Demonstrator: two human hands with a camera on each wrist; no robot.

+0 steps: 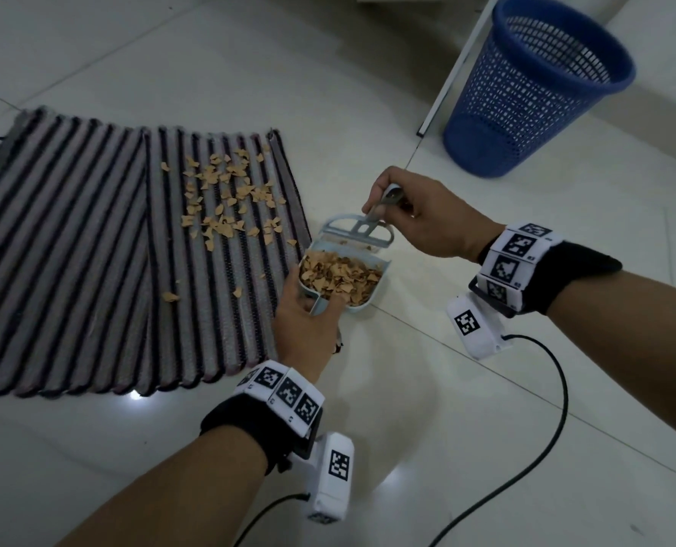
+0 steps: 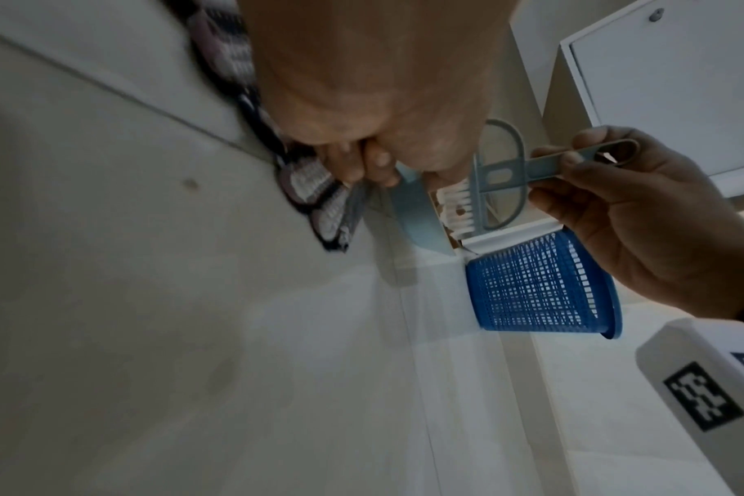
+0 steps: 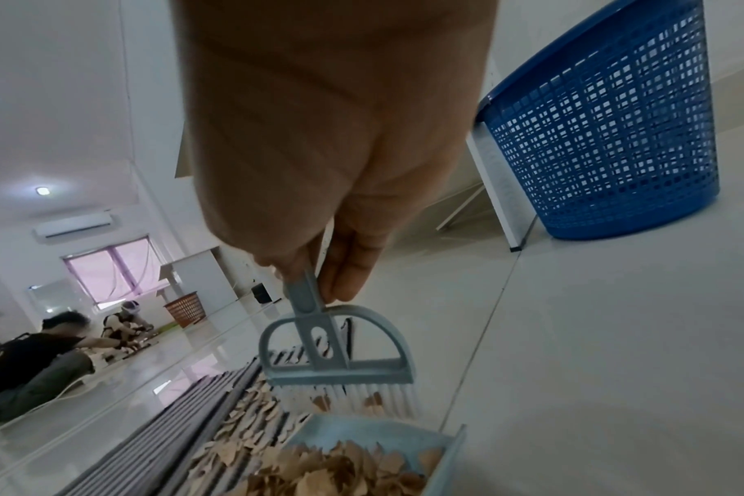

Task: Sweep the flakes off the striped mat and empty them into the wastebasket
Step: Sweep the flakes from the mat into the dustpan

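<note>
A: Tan, papery flakes [image 1: 225, 199] lie loose on the striped mat [image 1: 91, 250], mostly toward its right half, a little left of the middle of the head view. A bigger heap of them fills the pale blue dustpan [image 1: 340, 278].

B: Where does the dustpan sit?

A: At the mat's right edge, near the centre of the frame, its open mouth facing away from the person. The left hand [image 1: 308, 329] has its fingers curled round the short handle at the pan's near end.

B: And the brush?

A: The small brush [image 1: 362, 230] stands at the pan's mouth, white bristles down, with a few flakes caught in them in the right wrist view [image 3: 340, 362]. The right hand [image 1: 419, 215] pinches its thin handle between thumb and fingers; from the left wrist camera the looped end of the handle pokes out past the fingertips [image 2: 574, 157].

B: The wastebasket?

A: A blue mesh wastebasket [image 1: 533, 84] stands upright on the pale tiled floor [image 1: 407, 408] in the upper right of the head view, well apart from the pan. A white board [image 1: 450, 77] leans just to its left.

B: Anything else?

A: Both wrists carry black bands with white marker blocks [image 1: 285, 392] and a black cable [image 1: 541, 428] trailing across the lower right. Far off, at the left of the right wrist view, people [image 3: 35, 355] crouch on the floor near an orange basket [image 3: 185, 307].
</note>
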